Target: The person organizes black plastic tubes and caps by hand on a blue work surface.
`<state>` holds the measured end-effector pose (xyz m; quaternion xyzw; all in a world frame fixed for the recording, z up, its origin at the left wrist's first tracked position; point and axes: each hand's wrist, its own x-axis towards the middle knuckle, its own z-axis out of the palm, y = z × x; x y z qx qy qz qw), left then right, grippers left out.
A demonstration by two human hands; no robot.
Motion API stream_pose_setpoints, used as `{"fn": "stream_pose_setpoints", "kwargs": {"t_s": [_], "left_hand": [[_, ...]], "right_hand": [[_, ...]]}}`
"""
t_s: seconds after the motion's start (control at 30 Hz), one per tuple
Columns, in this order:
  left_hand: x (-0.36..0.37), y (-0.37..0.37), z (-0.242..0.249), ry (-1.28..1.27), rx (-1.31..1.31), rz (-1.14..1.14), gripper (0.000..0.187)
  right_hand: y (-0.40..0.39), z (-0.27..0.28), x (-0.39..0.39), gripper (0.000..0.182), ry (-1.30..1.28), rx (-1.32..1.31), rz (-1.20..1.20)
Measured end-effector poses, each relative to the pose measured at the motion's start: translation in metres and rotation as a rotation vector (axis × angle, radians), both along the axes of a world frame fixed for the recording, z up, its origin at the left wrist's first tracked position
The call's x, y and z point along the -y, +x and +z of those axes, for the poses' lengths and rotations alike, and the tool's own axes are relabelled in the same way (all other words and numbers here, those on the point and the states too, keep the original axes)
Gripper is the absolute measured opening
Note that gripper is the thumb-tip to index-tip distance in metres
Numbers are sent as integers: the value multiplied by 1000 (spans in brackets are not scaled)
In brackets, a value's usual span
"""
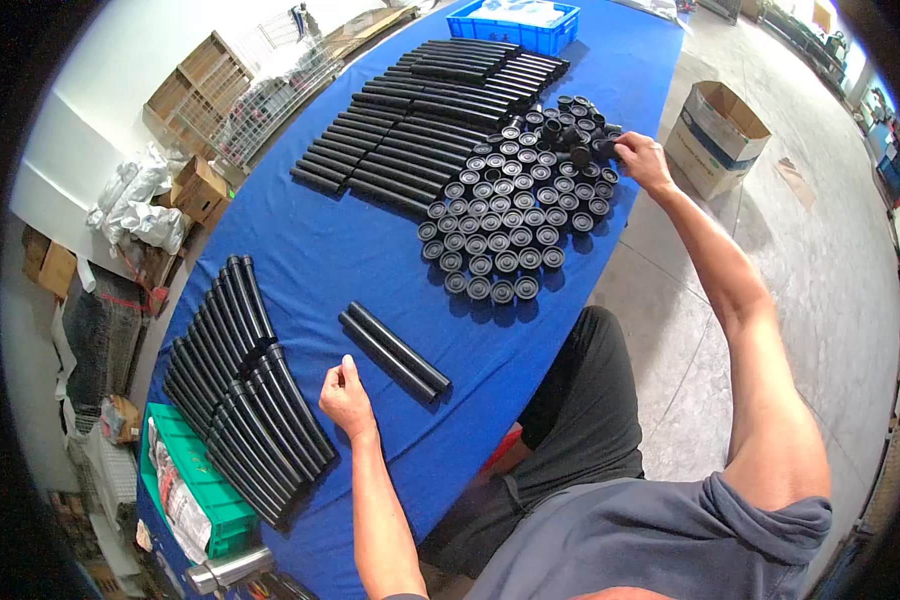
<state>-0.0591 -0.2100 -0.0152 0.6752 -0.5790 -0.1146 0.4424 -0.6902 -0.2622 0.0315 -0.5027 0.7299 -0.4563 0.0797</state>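
Observation:
My right hand (644,163) reaches to the table's far right edge, fingers pinched on a black round cap (604,148) beside the spread of caps. Many more ringed black caps (505,261) lie face up in a broad patch, with a few heaped near that hand. My left hand (348,400) is closed, thumb up, above the cloth; whatever its fingers may hold is hidden. Just to its right, two black tubes (395,350) lie side by side. Left of it are fanned rows of black tubes with collared ends (260,400).
Rows of plain black tubes (390,130) lie behind the caps on the blue cloth (340,245). A blue crate (547,42) stands at the far end, a green crate (232,513) at the near left. An open cardboard box (715,145) stands on the floor at right.

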Motion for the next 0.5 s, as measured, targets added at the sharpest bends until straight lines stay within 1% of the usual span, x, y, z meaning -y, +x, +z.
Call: {"fn": "stream_pose_setpoints", "kwargs": {"t_s": [0.07, 0.17, 0.23, 0.3, 0.33, 0.43, 0.5], "left_hand": [[0, -1, 0, -17, -26, -3, 36], [-2, -2, 4, 5, -21, -5, 36], [-2, -4, 5, 14, -13, -1, 36], [-3, -4, 6, 9, -3, 8, 37], [-3, -4, 5, -6, -8, 0, 37], [-1, -2, 2, -25, -20, -9, 36], [-1, -2, 2, -7, -26, 4, 36]], "right_hand": [[8, 10, -6, 19, -24, 156, -118], [-4, 12, -12, 20, 195, 273, -136], [-4, 13, -12, 21, 255, 243, -168], [-5, -2, -5, 22, 298, 260, -183], [-6, -7, -2, 24, 280, 291, -172], [-1, -11, 2, 25, 334, 260, -146], [3, 1, -2, 28, 344, 157, -168]]}}
